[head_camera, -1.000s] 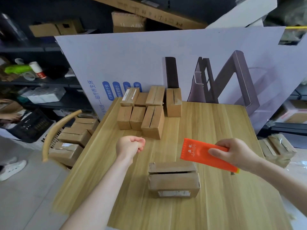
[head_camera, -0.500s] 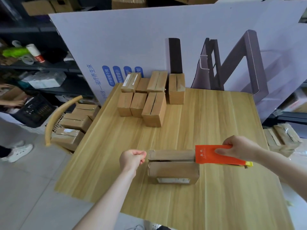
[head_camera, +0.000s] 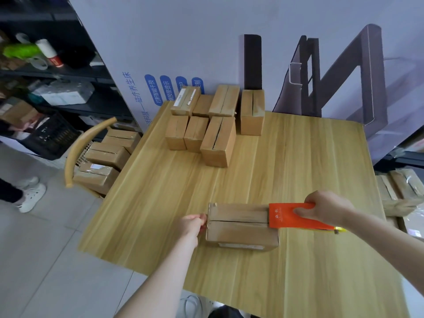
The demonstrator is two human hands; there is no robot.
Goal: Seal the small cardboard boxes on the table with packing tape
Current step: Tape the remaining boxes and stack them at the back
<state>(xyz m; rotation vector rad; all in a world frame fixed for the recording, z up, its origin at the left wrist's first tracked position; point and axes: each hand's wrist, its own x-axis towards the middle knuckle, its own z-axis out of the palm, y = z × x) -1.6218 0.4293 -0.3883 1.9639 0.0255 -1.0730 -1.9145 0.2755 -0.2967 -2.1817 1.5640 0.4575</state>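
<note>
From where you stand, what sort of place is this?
Probably a small packing or stock room: cardboard boxes grouped on the table, more boxes piled beside it, and cluttered shelves at left.

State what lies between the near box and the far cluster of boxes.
Head view: only bare wooden tabletop between the near box and the cluster.

Printed board (head_camera: 206,42), cluttered shelves (head_camera: 57,73), wooden chair (head_camera: 86,144)

Can read 磁疗养生床 in blue on the big pale lilac printed panel (head_camera: 206,42), plus 打鼾智能干预 on the first blue pill-shaped badge (head_camera: 151,90) beside it. Tiny white logo on the orange plastic tape dispenser (head_camera: 284,218): too small to read. Same for the white stickers (head_camera: 180,100) on the back-left brown cardboard box (head_camera: 185,97).
</note>
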